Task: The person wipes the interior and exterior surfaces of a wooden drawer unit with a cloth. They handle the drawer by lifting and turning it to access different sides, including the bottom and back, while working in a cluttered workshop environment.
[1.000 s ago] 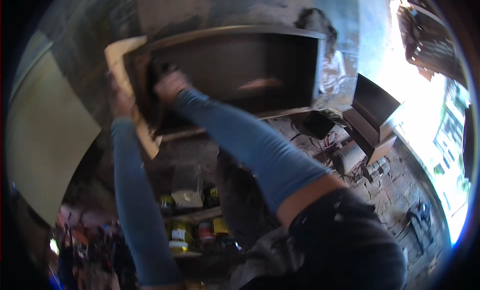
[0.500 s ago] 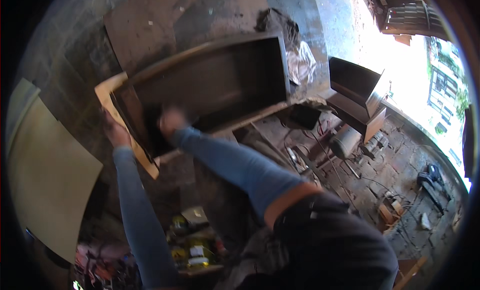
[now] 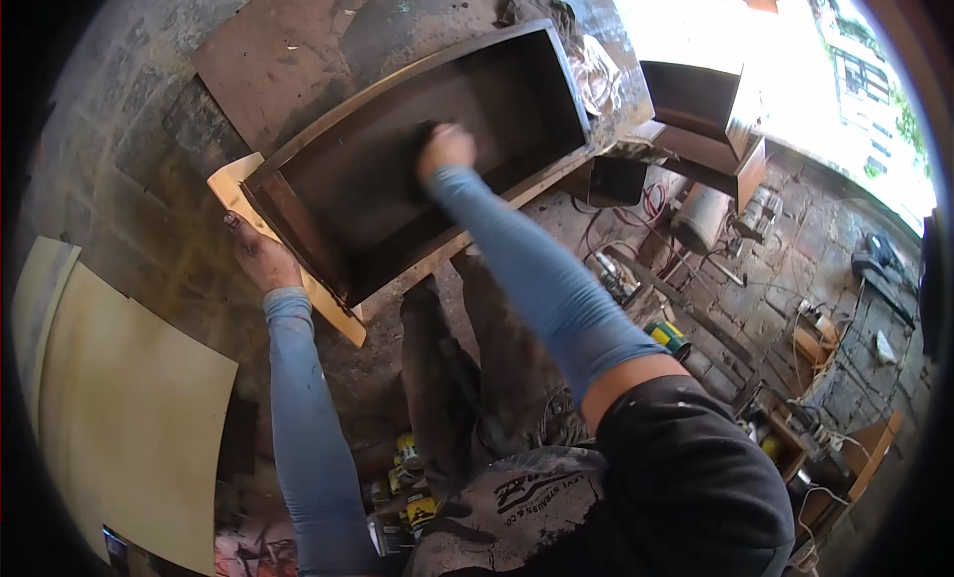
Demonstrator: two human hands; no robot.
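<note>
A long dark-brown wooden drawer with a pale, unstained front lies open side up on a work board. My left hand is closed on the edge of that pale front, some of its fingers out of sight. Inside the drawer, my right hand presses down near the middle of the bottom panel. A small dark wad, perhaps a rag, shows at its fingers; most of it is covered by the hand.
Crumpled cloths lie beyond the drawer's far right corner. Two more drawers are stacked to the right, near a metal cylinder and hoses. A pale curved panel stands at left. Cans sit low, near my legs.
My right hand has swept from the drawer's left end rightward to the middle of its bottom. My left hand stays on the pale front. The whole view has shifted slightly.
</note>
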